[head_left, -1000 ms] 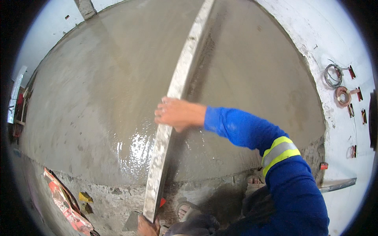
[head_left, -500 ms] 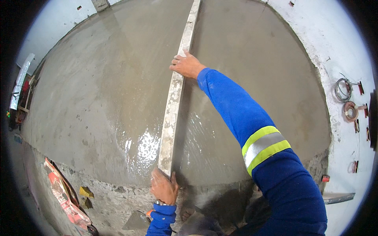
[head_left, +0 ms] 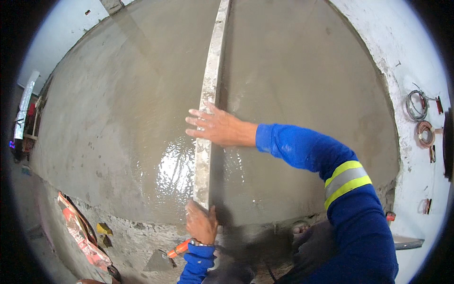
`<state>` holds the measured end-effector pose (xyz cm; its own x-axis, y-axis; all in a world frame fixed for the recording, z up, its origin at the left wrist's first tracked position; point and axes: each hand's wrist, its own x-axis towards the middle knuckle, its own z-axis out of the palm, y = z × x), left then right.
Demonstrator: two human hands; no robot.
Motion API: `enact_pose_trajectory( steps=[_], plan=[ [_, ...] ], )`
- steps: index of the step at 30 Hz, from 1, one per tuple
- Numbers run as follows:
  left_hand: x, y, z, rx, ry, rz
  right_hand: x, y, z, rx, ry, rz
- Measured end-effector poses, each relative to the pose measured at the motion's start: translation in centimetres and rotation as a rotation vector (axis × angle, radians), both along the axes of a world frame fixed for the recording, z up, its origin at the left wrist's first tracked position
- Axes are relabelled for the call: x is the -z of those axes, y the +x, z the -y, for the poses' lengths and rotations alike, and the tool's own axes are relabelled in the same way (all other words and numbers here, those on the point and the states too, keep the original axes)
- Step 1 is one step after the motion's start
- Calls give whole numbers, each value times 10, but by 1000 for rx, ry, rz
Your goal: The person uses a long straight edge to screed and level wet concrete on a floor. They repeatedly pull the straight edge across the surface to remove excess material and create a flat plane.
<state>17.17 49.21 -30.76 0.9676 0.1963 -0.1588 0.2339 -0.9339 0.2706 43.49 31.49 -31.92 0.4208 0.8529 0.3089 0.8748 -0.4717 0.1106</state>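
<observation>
A long, pale screed straightedge (head_left: 202, 163), blotched with mortar, lies across the wet grey screed (head_left: 118, 118) and runs away from me to the far edge. At its near end my left hand (head_left: 201, 225) is closed around it, a watch on the wrist. Farther up, my right hand (head_left: 220, 127) rests across the top of the straightedge, fingers stretched out and spread. Close to my left wrist is a pointing trowel (head_left: 159, 261) with an orange handle, lying on the rough concrete strip at the slab's near edge.
A torn red-and-white bag (head_left: 82, 234) and a yellow lump (head_left: 104, 229) lie at the near left. Coiled cables (head_left: 416, 105) hang on the white right wall (head_left: 411, 184). A silver-wrapped length (head_left: 26, 104) leans at the far left. My bare toes (head_left: 300, 228) show by the near edge.
My right hand has slid back along the straightedge toward me, and its fingers have spread. My left hand stays at the near end. More of the trowel shows now.
</observation>
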Motion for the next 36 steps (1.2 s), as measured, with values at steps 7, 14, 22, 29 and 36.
enact_pose_trajectory(
  steps=[7,14,22,29,36],
  plan=[
    [15,-4,-13,109,68,76,20,0,2,45,119,-116],
    [4,2,20,-58,30,-50,5,-4,20,64,73,-268],
    [-8,11,59,-148,196,60,-20,-23,10,76,72,-498],
    [2,-12,60,-109,226,101,18,-43,1,98,340,-390],
    [5,31,70,-144,159,29,15,2,12,161,364,-336]
  ],
)
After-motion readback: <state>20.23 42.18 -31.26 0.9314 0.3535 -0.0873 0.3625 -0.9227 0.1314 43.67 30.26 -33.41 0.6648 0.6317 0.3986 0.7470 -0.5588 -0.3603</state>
